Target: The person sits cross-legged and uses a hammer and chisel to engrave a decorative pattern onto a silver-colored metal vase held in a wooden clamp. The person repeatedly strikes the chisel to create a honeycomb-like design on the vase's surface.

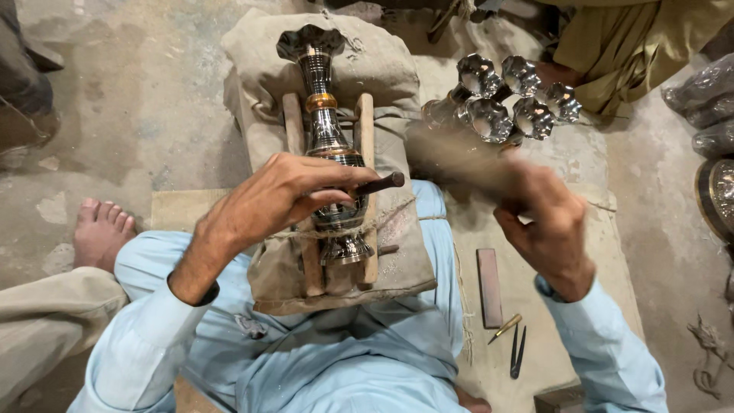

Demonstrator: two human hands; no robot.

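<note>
A shiny metal vase (327, 130) with a scalloped mouth and a brass band lies tied with string in a wooden cradle (293, 122) on a stuffed cloth cushion (382, 69) across my lap. My left hand (279, 195) rests over the vase's belly and grips a dark chisel (384, 183) whose tip is hidden against the metal. To the right, my right hand (547, 226) is closed on a wooden mallet (459, 157), blurred by motion and angled towards the chisel's end.
Several similar vases (505, 99) lie bunched beyond the cushion at right. A flat stone bar (489, 287), a small brass-tipped tool (505, 327) and dark dividers (518, 352) lie on the mat. Another person's bare foot (99, 229) is at left; a dark engraved plate (719, 195) is at the right edge.
</note>
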